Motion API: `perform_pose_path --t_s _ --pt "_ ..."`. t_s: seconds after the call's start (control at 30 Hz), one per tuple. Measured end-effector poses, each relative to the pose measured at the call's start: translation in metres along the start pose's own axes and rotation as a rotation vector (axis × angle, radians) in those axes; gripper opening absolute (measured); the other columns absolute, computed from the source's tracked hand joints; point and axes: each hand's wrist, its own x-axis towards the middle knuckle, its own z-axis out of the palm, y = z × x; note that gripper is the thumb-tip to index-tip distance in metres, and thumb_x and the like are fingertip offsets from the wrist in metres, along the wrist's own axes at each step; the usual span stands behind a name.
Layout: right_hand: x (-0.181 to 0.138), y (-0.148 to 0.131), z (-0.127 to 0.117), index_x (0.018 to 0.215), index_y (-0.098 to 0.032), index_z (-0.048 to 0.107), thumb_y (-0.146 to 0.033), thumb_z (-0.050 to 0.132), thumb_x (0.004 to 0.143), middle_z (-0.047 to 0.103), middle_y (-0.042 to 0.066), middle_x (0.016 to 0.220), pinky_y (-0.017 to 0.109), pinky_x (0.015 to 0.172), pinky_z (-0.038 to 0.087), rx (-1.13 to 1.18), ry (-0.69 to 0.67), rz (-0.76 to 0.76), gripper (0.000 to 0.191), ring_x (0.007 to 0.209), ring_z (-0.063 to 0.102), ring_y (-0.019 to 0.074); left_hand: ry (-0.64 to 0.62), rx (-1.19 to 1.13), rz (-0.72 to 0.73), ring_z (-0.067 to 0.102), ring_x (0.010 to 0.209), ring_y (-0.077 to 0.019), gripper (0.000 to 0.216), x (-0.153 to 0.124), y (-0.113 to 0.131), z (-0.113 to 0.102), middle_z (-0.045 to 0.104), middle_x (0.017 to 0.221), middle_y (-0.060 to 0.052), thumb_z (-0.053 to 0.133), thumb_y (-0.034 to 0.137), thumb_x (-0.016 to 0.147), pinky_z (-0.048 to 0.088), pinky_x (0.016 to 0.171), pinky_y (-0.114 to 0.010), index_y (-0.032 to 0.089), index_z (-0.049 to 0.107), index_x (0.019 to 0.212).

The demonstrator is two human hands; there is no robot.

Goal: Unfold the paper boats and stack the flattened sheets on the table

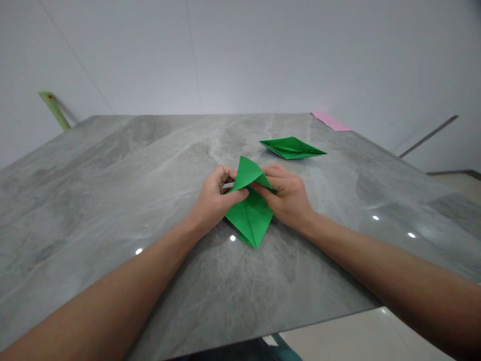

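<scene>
Betw. both hands [252, 198]: green folded paper [251, 213], pinched.

A second folded green paper [291, 148] and a pink sheet [331, 121] lie apart on the grey table [112, 190].

Matt green paper [251, 215]; glossy marble table [112, 175]

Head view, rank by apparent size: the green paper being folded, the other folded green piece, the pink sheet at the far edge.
1. held green paper
2. folded green piece
3. pink sheet: it looks smallest but lies farthest from the camera, so its true size is unsure.
</scene>
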Motion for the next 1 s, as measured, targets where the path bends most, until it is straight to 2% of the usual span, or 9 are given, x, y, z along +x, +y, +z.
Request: perform_pose_path --t_s 0.13,0.23,0.33,0.4,0.5,0.6,0.73,1.0 --pt "0.002 -0.004 0.0 0.1 -0.028 0.078 -0.018 0.061 0.092 0.076 0.004 0.105 0.04 0.083 0.054 -0.023 0.016 -0.015 0.02 0.092 0.067 0.0209 0.082 0.104 0.066 0.059 0.08 -0.0156 0.025 0.001 0.0 -0.001 0.061 0.082 0.002 0.07 0.021 0.067 0.044 0.076 -0.031 0.021 0.052 0.084" --pt "0.002 -0.007 -0.001 0.104 -0.027 0.076 -0.017 0.06 0.093 0.075 0.005 0.106 0.041 0.086 0.054 0.009 0.035 -0.043 0.022 0.095 0.067 0.0211 0.062 0.134 0.1 0.058 0.079 -0.0152 0.023 0.0 0.002 0.0 0.062 0.082 0.002 0.068 0.016 0.068 0.043 0.077 -0.031 0.021 0.054 0.086" --pt "0.0 -0.006 -0.002 0.108 -0.028 0.076 -0.016 0.055 0.094 0.075 0.006 0.106 0.041 0.085 0.055 0.046 0.027 -0.031 0.027 0.095 0.067 0.0214 -0.005 0.031 0.096 0.059 0.082 -0.0158 0.029 -0.002 0.004 0.0 0.065 0.086 0.001 0.073 0.018 0.067 0.043 0.078 -0.031 0.02 0.058 0.091" --pt "-0.001 -0.004 -0.003 0.108 -0.028 0.076 -0.016 0.054 0.094 0.075 0.006 0.106 0.041 0.084 0.055 0.041 0.027 -0.013 0.029 0.095 0.068 0.0218 -0.052 -0.116 0.056 0.061 0.081 -0.0165 0.029 -0.003 0.006 -0.001 0.067 0.088 -0.001 0.074 0.027 0.071 0.045 0.074 -0.03 0.02 0.06 0.095" --pt "-0.001 -0.002 -0.003 0.108 -0.029 0.076 -0.014 0.054 0.093 0.075 0.006 0.107 0.043 0.085 0.055 0.009 0.02 -0.021 0.031 0.097 0.068 0.0226 -0.047 -0.205 -0.025 0.058 0.068 -0.0141 0.025 -0.002 0.007 -0.002 0.065 0.078 -0.001 0.072 0.04 0.077 0.044 0.064 -0.027 0.019 0.062 0.088" --pt "0.0 -0.006 -0.004 0.112 -0.031 0.075 -0.015 0.057 0.092 0.074 0.006 0.111 0.044 0.087 0.054 0.003 0.022 -0.055 0.031 0.1 0.068 0.0231 -0.005 -0.089 -0.047 0.051 0.058 -0.0109 0.025 0.0 0.007 -0.003 0.061 0.068 0.001 0.074 0.041 0.076 0.04 0.057 -0.025 0.017 0.065 0.08" --pt "0.002 -0.015 -0.007 0.113 -0.033 0.073 -0.017 0.06 0.091 0.073 0.006 0.112 0.044 0.088 0.054 0.035 0.075 -0.114 0.03 0.102 0.068 0.0229 0.003 -0.024 -0.012 0.048 0.056 -0.01 0.025 0.0 0.007 -0.003 0.058 0.063 0.003 0.074 0.04 0.075 0.037 0.054 -0.024 0.017 0.065 0.077" --pt "0.003 -0.013 -0.012 0.103 -0.028 0.074 -0.009 0.058 0.088 0.072 0.009 0.113 0.047 0.084 0.053 0.033 0.052 -0.227 0.028 0.099 0.067 0.0244 -0.03 -0.184 -0.024 0.045 0.052 -0.0092 0.032 -0.002 0.007 -0.006 0.056 0.061 0.003 0.076 0.046 0.074 0.035 0.05 -0.024 0.018 0.06 0.071"
